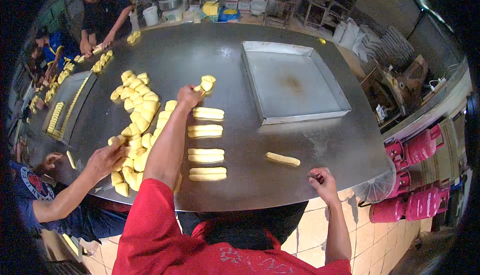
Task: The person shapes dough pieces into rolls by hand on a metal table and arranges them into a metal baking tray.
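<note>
A red sleeve fills the near edge of the view, and from it the person's left arm stretches far across the dark metal surface. The left hand is closed around a piece of yellow dough, pinching it at its near end, with the piece lying just beyond the fingers. Below that hand, toward the person, four pairs of rolled dough sticks lie in a column. To its left sits a loose heap of dough pieces. The right hand rests at the near edge of the surface, fingers curled in and holding nothing; a single dough stick lies just ahead of it and to its left. Further beyond the right hand stands an empty square metal tray. A co-worker's hand presses into the near end of the heap, to the left of the person's outstretched arm. Another person in black works dough at the far corner of the surface. Pink gas cylinders stand on the floor to the right of the right hand.
</note>
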Tool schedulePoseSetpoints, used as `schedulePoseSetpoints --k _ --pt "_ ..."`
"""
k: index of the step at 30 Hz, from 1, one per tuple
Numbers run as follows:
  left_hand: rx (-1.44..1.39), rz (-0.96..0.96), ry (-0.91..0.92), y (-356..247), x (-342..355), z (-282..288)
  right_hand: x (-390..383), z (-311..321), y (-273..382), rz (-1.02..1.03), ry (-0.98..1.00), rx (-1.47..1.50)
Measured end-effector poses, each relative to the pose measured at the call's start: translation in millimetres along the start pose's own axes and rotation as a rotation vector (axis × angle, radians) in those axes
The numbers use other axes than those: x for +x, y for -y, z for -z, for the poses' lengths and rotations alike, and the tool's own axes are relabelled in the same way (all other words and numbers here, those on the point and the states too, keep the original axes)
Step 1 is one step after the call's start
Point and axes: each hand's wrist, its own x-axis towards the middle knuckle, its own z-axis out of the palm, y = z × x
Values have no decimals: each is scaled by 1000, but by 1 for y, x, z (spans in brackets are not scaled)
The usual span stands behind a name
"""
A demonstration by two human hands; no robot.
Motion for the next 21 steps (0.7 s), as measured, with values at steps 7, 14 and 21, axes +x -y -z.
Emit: schedulePoseSetpoints --k 7,14,21 --pt "-546 -136 -367 -12 -81 30 6 -5 -1 -105 -9 137" --pt "-1182 -210 366 -103 -231 0 24 -54 119 -49 10 705" --pt "-1023 -481 478 -129 -284 -58 14 -38 135 -57 113 943"
